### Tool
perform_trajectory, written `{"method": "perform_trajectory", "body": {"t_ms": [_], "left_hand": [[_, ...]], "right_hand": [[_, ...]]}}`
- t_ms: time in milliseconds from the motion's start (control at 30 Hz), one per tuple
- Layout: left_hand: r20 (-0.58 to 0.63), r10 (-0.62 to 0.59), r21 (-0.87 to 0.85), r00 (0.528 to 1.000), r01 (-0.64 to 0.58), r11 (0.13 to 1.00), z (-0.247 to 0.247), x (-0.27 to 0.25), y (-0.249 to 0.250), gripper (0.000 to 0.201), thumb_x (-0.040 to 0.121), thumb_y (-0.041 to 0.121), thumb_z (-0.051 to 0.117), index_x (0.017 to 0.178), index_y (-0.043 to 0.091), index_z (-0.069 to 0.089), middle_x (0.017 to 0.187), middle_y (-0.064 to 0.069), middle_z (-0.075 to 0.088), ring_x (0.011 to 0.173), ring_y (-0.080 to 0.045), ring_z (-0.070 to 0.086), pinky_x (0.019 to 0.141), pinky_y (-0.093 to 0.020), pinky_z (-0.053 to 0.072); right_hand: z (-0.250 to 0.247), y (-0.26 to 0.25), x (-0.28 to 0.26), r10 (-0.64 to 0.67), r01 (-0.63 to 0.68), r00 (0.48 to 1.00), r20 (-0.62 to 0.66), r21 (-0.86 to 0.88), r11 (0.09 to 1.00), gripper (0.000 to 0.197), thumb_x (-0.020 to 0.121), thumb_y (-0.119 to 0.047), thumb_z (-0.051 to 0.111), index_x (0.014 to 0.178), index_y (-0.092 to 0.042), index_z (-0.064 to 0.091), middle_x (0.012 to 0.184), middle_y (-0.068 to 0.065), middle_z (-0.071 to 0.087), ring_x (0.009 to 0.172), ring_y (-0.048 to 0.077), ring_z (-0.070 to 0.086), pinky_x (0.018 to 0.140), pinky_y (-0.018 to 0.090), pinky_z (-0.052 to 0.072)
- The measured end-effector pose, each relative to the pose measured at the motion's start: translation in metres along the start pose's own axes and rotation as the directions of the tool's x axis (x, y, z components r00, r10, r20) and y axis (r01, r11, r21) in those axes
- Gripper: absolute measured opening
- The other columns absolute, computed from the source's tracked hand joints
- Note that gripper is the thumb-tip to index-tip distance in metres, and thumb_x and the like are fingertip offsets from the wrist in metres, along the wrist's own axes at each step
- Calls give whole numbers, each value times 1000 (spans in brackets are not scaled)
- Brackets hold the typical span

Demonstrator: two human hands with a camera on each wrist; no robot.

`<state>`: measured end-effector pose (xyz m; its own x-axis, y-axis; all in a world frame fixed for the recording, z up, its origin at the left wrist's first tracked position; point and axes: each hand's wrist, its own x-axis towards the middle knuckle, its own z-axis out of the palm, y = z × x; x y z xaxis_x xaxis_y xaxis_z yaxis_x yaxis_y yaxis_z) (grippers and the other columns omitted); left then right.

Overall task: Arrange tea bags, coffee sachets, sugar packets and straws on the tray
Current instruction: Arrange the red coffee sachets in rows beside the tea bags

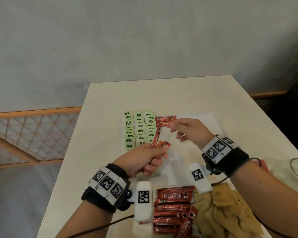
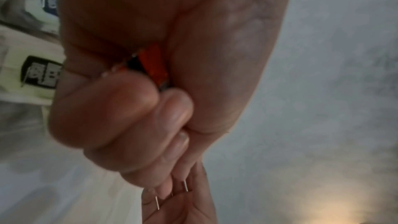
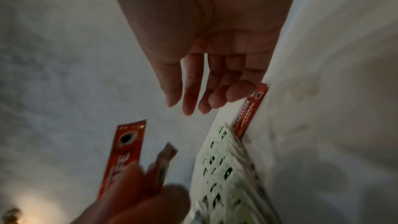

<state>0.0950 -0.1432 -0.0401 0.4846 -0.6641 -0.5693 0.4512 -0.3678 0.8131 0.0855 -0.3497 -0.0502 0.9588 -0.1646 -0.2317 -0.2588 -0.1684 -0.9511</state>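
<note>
Worktop [image 1: 187, 93], cream, carries a white tray [image 1: 206, 121]. Green tea bags [image 1: 139, 127] fill three overlapping columns at the tray's left; their dark labels are too small to read. Two red sachets [image 1: 164, 119] printed "NESCAFE CLASSIC" lie crosswise just right of them. Left hand [image 1: 144, 158], grip clenched round a fan of red coffee sachets [image 1: 157, 143]. Right hand [image 1: 190, 130], grip released, fingers relaxed, fingertips [image 3: 237, 91] at the second placed sachet; contact unclear. Near edge: loose pile of Nescafe sachets [image 1: 174, 210] beside brown paper packets [image 1: 225, 213].
</note>
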Motion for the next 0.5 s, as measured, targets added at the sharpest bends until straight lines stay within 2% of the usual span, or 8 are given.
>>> {"method": "perform_trajectory", "body": {"t_ms": [67, 167, 233, 300, 400, 500], "left_hand": [[32, -12, -4, 999, 12, 1000, 8, -1, 1, 29, 99, 40, 51, 85, 15, 56, 56, 4, 33, 35, -6, 28, 33, -15, 25], [85, -39, 33, 996, 37, 999, 17, -6, 2, 28, 100, 38, 51, 85, 15, 55, 55, 4, 31, 34, -5, 26, 33, -16, 22], [103, -41, 85, 994, 33, 996, 21, -10, 2, 27, 99, 38, 53, 86, 16, 55, 56, 5, 32, 36, -6, 26, 35, -17, 22], [83, -10, 123, 997, 0, 992, 23, -15, 1, 24, 98, 34, 56, 83, 16, 53, 56, 5, 34, 38, -7, 27, 36, -18, 23], [-47, 102, 108, 994, -96, 990, 22, -21, -5, 26, 94, 23, 64, 77, 17, 45, 55, 8, 38, 41, -8, 25, 37, -20, 22], [-265, 203, -29, 943, -218, 975, 28, -22, -6, 26, 90, 26, 69, 82, 17, 47, 60, 7, 34, 42, -7, 22, 37, -20, 19]], "right_hand": [[5, -3, -18, -4, 4, 997, 79, -6, 1000, 22, 89, -30, 67, 103, -14, 73, 83, -3, 70, 62, 10, 56, 60, 23, 48], [9, -5, -35, -83, 79, 988, 133, 30, 996, 26, 86, -22, 71, 111, -16, 68, 79, -5, 67, 60, 10, 56, 61, 24, 50], [8, -9, -44, -140, 138, 981, 134, 27, 990, 17, 85, -17, 71, 102, -14, 70, 73, -7, 64, 60, 9, 56, 60, 22, 50], [5, -11, -52, -158, 153, 985, 76, 61, 986, 7, 85, -14, 71, 92, -12, 70, 72, -3, 64, 58, 9, 54, 58, 21, 49], [-1, -11, -60, -83, 93, 995, -54, 241, 966, 6, 89, -11, 67, 89, -6, 64, 72, 6, 67, 54, 14, 54, 53, 22, 49], [-2, -11, -66, 3, 15, 999, -47, 372, 928, 7, 93, -10, 60, 92, -4, 57, 74, 13, 70, 49, 14, 55, 50, 23, 49]]}}
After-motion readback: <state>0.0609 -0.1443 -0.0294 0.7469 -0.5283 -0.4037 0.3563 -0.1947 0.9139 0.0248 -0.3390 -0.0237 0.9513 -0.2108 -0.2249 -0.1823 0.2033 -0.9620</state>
